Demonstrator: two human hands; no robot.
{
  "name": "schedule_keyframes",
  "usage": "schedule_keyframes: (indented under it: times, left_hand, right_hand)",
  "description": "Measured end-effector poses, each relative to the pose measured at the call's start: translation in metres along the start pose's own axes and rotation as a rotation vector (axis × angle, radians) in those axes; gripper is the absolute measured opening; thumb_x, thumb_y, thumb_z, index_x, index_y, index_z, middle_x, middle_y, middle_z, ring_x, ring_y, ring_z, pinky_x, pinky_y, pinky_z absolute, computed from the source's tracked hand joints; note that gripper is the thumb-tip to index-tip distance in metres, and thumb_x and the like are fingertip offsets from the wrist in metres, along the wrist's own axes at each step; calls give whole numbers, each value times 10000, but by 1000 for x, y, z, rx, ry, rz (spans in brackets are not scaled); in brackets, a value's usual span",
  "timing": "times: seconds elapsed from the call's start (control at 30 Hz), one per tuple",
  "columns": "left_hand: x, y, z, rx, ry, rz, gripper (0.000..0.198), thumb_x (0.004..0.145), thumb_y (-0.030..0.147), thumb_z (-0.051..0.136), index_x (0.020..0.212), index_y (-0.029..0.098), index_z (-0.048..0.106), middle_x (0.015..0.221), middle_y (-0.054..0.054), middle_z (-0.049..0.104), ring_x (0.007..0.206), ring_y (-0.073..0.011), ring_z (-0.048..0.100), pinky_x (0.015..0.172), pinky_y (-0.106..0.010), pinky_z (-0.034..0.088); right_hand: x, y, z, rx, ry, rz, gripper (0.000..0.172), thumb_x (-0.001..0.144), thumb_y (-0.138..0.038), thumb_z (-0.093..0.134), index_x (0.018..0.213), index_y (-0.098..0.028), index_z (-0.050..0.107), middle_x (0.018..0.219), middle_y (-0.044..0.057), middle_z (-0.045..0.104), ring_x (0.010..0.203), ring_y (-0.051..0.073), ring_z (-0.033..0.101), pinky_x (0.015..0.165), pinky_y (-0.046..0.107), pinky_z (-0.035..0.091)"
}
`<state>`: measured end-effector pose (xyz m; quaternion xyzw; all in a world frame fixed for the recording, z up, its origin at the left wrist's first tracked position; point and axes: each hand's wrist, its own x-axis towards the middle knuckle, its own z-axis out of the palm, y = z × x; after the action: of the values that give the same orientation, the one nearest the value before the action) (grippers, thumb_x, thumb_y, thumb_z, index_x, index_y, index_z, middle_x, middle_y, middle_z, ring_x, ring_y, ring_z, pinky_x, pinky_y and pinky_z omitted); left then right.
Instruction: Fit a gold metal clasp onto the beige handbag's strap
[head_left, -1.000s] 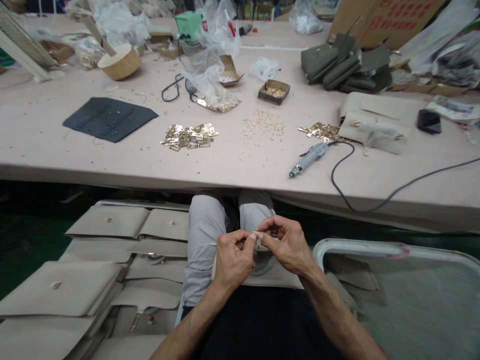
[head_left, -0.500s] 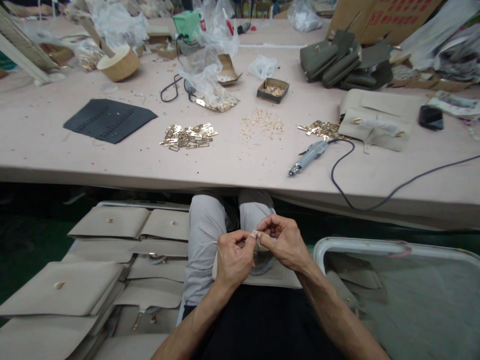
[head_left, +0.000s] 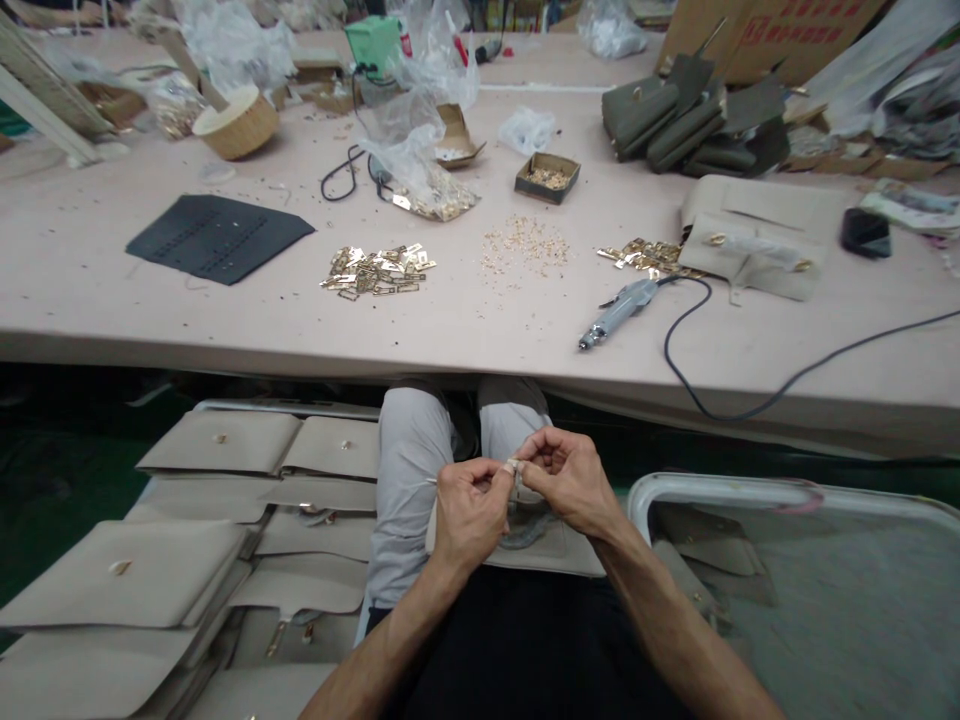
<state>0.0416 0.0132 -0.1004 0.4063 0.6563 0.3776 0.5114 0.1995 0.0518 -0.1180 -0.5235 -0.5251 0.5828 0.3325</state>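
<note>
A beige flap bag (head_left: 574, 555) lies across my lap. Over it, my left hand (head_left: 472, 510) and my right hand (head_left: 566, 480) meet fingertip to fingertip. Both are closed in a pinch on the narrow tab (head_left: 514, 466) of the bag, a small pale end showing between the fingertips. Whether a metal fitting sits on the tab is too small to tell. A thin pale tip (head_left: 431, 482) sticks out left of my left hand; the rest of it is hidden. Grey material (head_left: 525, 532) shows on the bag below my hands.
On the table lie gold metal plates (head_left: 379, 270), scattered small screws (head_left: 525, 245), a small box of screws (head_left: 547, 178) and a corded electric screwdriver (head_left: 619, 315). Beige bags (head_left: 180, 570) are stacked at my left. A white-rimmed bin (head_left: 750, 487) stands at my right.
My hands stay pinched together at the tab with hardly any movement. The grey material under them shows a little differently.
</note>
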Motion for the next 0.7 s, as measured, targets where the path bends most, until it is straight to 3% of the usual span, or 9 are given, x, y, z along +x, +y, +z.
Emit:
schedule_keyframes:
  times: [0.23, 0.4, 0.57, 0.7]
  left_hand:
    - [-1, -4, 2, -29, -19, 22, 335, 896, 404, 654, 684, 161, 746, 417, 18, 568, 333, -118, 511, 363, -201, 333]
    - [2, -7, -3, -107, -73, -17, 296, 903, 390, 671, 817, 124, 765, 431, -5, 619, 355, -124, 552, 398, -192, 378]
    - [2, -14, -3, -173, -210, -28, 292, 887, 310, 705, 1077, 99, 769, 675, -85, 777, 571, -184, 724, 481, -201, 468]
    - [0, -16, 2, -208, -213, -30, 276, 889, 295, 693, 1063, 97, 775, 675, -87, 775, 547, -176, 707, 453, -198, 446]
  right_hand:
    - [3, -5, 7, 76, 23, -2, 391, 855, -535, 801, 870, -155, 709, 671, 24, 656, 563, 141, 591, 534, 247, 493]
    - [4, -6, 2, 101, 13, -24, 354, 793, -446, 857, 943, -151, 734, 773, 47, 702, 674, 170, 662, 624, 271, 560]
    - [5, -12, -4, 62, 63, -90, 293, 822, -386, 829, 948, -144, 722, 803, 53, 714, 712, 177, 673, 668, 283, 554]
    - [5, -13, -5, -37, 73, -145, 212, 867, -330, 784, 965, -154, 720, 829, 51, 716, 737, 180, 664, 682, 289, 542]
